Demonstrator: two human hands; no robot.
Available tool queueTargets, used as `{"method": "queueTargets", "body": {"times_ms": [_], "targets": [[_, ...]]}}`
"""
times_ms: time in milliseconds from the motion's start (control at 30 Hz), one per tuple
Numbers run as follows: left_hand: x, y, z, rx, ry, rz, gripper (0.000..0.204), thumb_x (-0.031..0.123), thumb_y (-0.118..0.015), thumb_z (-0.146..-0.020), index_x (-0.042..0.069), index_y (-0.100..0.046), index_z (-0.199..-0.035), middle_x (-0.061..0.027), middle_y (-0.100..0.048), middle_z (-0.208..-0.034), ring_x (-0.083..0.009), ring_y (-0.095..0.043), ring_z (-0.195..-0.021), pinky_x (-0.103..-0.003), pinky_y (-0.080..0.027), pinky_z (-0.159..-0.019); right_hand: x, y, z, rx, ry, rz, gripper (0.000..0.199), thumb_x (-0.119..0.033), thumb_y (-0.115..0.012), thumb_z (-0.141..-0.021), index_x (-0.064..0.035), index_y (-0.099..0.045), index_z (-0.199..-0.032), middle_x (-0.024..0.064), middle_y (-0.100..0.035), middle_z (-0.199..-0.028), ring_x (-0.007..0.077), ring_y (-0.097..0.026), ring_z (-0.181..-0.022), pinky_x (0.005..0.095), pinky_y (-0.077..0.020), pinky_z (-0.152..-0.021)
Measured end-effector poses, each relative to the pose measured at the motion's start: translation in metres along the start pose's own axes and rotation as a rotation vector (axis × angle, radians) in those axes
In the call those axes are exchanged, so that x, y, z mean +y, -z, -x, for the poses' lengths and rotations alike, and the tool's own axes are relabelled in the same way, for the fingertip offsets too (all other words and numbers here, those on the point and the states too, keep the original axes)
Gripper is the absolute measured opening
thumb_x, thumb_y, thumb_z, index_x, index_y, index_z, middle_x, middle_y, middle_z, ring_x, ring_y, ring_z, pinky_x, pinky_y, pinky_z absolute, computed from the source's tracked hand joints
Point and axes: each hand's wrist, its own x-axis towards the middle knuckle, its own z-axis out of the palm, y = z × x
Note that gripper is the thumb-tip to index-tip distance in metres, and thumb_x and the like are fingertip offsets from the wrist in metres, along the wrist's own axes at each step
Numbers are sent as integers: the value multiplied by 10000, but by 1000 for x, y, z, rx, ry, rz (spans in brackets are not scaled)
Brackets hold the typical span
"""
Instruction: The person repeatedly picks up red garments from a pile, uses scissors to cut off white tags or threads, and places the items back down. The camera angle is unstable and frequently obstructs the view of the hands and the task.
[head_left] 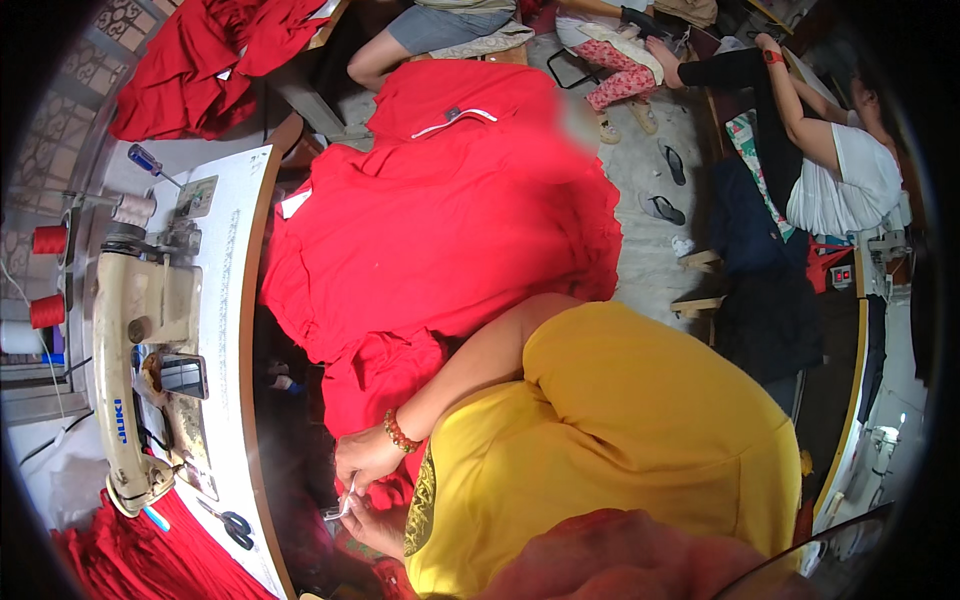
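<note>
A small white strip lies between my two hands, low on the left beside the table edge; its exact kind is too small to tell. My right hand, a beaded bracelet at its wrist, pinches the strip from above. Just below, my left hand closes on the strip's lower part, with its forearm hidden behind my yellow shirt. Red fabric hangs close by my right hand and joins a big heap of red garments beyond my arm.
A cream sewing machine stands on a white table at the left. Black-handled scissors, a phone and a screwdriver lie there, near red thread spools. Other people sit at the back; one in white works at the right.
</note>
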Motion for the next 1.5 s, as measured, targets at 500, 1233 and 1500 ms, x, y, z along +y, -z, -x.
{"method": "queueTargets", "body": {"times_ms": [500,1233,1500], "targets": [[10,-9,-9,97,16,-19,334,286,-489,-963,-15,-585,-1069,-88,-630,-1016,-158,-583,-922,-304,-449,-822,-9,7,-4,7,-320,-86,220,-259,-611,-855,-55,-692,-844,125,-655,-705,160,-629,-631,312,-468,-577],[-11,11,-32,29,3,67,76,24,-602,-879,-14,-636,-935,-71,-672,-838,-101,-616,-777,-220,-479,-739,19,1,-9,-48,-450,-445,230,-174,-550,-928,21,-657,-983,-14,-635,-857,40,-548,-803,199,-439,-703],[-5,12,-37,4,33,72,67,46,-610,-881,5,-648,-918,-47,-666,-871,-97,-605,-799,-228,-472,-766,22,6,-28,-154,-443,-301,278,-261,-571,-917,-3,-674,-920,15,-653,-807,79,-579,-780,250,-456,-720]]}}
